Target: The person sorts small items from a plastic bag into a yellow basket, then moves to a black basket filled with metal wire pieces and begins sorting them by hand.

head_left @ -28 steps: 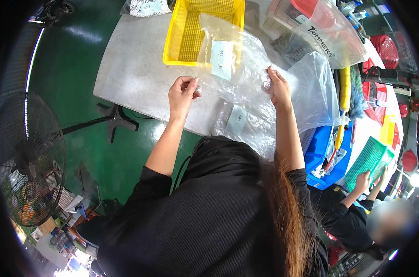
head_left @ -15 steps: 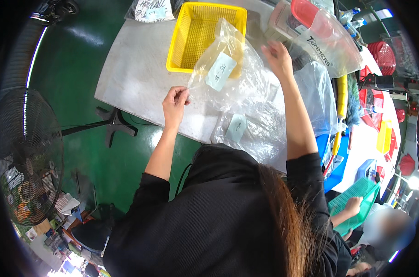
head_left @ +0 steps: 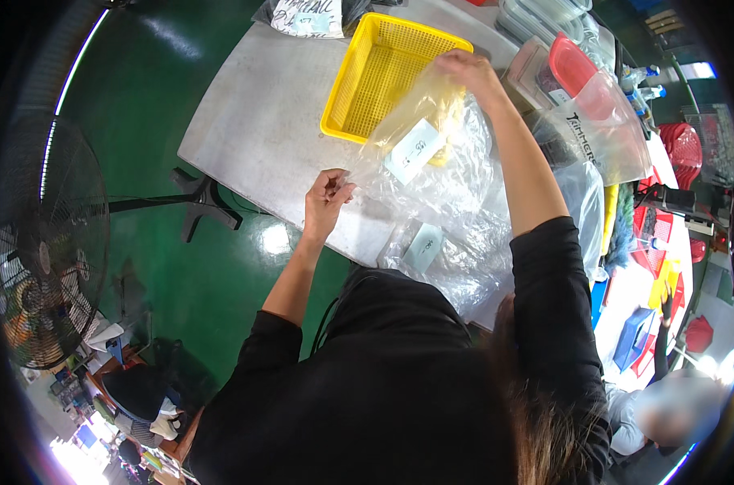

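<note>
Plastic is the main matter in this moment: a clear plastic bag (head_left: 419, 153) with a white label is stretched in the air between both hands, above the near corner of the yellow basket (head_left: 375, 77) and the grey table (head_left: 254, 121). The left hand (head_left: 328, 198) pinches the lower corner of the bag with thumb and fingers closed tight on the film, low and near the table edge. The right hand (head_left: 464, 69) is raised high over the basket and holds the upper edge of the bag, fingers closed on it. Under the raised bag lies a pile of clear bags (head_left: 443, 259), one of them with a small label, just in front of the person. I think the thin film can slip out of the left pinch, because only a small corner is held, and then the bag would swing and fall on the pile or off the table edge. The bag can also catch on the basket rim, since it hangs very close to it. If the hands pull too much apart, the film may stretch or tear at the corner.
</note>
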Demonstrator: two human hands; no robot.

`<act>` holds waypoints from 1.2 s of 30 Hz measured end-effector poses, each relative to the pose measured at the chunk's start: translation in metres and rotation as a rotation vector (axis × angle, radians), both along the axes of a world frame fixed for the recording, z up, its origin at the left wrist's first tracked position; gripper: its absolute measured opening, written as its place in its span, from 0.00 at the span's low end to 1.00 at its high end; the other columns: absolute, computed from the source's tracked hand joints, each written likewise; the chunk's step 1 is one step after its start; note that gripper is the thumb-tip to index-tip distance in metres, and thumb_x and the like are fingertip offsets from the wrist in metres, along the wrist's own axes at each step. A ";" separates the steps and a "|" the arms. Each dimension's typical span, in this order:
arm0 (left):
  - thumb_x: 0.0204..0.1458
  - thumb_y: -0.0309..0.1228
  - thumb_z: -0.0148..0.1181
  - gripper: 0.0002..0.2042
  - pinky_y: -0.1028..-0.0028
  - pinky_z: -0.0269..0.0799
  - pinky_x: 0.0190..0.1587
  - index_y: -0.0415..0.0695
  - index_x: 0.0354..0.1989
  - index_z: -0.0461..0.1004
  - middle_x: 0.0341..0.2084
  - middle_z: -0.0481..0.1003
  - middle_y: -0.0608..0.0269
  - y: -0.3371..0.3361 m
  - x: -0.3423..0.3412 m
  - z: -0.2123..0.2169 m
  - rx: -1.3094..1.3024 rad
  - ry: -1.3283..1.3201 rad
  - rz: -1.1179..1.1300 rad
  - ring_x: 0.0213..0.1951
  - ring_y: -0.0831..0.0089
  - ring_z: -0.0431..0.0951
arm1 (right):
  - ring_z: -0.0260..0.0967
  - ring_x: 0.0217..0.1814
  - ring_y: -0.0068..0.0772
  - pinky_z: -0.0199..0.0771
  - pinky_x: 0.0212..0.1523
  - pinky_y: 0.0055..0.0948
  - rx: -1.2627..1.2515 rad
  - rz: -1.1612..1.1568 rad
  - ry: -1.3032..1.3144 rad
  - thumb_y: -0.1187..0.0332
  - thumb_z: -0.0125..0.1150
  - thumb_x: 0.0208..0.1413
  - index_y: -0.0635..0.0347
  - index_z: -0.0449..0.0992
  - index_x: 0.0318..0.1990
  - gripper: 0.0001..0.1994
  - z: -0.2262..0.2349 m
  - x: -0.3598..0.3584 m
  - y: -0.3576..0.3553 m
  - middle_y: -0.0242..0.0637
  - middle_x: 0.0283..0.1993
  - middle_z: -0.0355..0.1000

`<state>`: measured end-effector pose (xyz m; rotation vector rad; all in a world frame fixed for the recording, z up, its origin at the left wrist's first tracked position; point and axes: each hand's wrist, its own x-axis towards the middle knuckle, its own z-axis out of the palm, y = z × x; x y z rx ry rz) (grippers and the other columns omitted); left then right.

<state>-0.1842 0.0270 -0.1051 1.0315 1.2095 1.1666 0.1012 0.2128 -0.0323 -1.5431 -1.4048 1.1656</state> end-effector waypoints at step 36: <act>0.55 0.32 0.47 0.11 0.74 0.68 0.26 0.36 0.31 0.70 0.20 0.73 0.62 0.170 0.042 0.009 -0.081 0.158 0.345 0.22 0.73 0.74 | 0.63 0.30 0.21 0.64 0.39 0.22 -0.081 -0.384 0.228 0.62 0.61 0.49 0.65 0.73 0.37 0.14 -0.044 0.031 -0.198 0.31 0.25 0.68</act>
